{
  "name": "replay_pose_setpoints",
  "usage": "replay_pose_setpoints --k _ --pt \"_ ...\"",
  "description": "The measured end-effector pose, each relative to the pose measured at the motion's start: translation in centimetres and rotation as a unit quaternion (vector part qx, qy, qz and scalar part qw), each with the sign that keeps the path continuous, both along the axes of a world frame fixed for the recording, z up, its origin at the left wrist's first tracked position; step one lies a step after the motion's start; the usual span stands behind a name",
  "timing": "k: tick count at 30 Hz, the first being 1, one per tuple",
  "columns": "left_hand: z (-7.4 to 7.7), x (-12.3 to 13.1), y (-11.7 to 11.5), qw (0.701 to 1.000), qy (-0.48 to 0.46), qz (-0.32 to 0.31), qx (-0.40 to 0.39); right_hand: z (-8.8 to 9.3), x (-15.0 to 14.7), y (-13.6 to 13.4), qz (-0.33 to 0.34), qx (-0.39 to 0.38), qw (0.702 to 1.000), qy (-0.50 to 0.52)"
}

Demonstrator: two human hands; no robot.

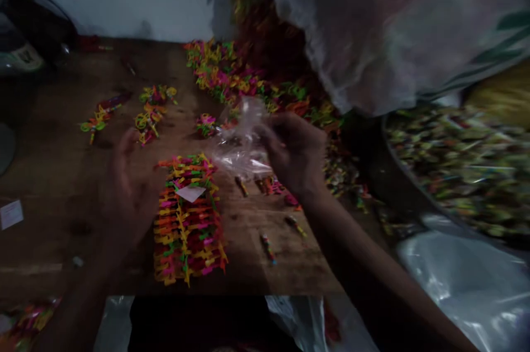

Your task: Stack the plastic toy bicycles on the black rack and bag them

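Note:
My right hand (296, 150) pinches a crumpled clear plastic bag (240, 145) above the wooden table. My left hand (130, 197), blurred by motion, has its fingers apart and holds nothing. Just right of it, a block of small bright plastic pieces (190, 230) in orange, yellow, pink and green lies in neat rows. A small white paper slip (191, 193) rests on top of that block. Near my left fingers lie a few loose clusters of the same coloured pieces (151, 117).
A large white sack (372, 26) at the back spills a heap of coloured pieces (232, 73) onto the table (53, 175). On the right stands a wide tub (408, 180) full of small pieces, with clear plastic (464, 280) below it. A dark bag (39, 23) sits back left.

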State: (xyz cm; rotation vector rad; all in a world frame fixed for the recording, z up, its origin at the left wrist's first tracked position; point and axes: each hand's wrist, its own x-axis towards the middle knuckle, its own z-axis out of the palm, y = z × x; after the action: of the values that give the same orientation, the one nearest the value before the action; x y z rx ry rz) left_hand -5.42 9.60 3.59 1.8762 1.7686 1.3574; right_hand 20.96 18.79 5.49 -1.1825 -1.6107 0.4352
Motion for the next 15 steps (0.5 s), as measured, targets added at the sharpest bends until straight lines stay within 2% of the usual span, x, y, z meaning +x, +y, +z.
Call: replay_pose_setpoints --k 3,5,7,9,11,13,15 --pt "4.3 3.5 3.2 0.993 0.046 -0.078 0.074 1.8 -4.4 2.7 0.052 0.063 0.996 -0.029" --pt "5.6 5.2 6.0 0.993 0.06 -0.058 0.09 3.2 -6.8 3.3 0.053 0.112 0.991 -0.056" --pt "6.0 5.7 8.9 0.995 0.078 0.001 0.059 4.9 -8.2 3.5 0.06 0.159 0.981 -0.089" --pt "6.4 4.9 11.3 0.994 0.082 0.059 0.031 6.4 -8.4 3.5 0.071 0.202 0.969 -0.125" --pt "7.2 3.2 12.9 0.992 0.075 0.099 0.036 7.3 -7.6 3.8 0.07 0.239 0.952 -0.177" --pt "8.5 1.2 13.6 0.988 0.062 0.127 0.062 7.3 -6.1 4.4 0.054 0.257 0.933 -0.247" --pt "9.6 -0.3 13.7 0.984 0.044 0.148 0.091 6.5 -4.9 4.9 0.038 0.236 0.915 -0.327"
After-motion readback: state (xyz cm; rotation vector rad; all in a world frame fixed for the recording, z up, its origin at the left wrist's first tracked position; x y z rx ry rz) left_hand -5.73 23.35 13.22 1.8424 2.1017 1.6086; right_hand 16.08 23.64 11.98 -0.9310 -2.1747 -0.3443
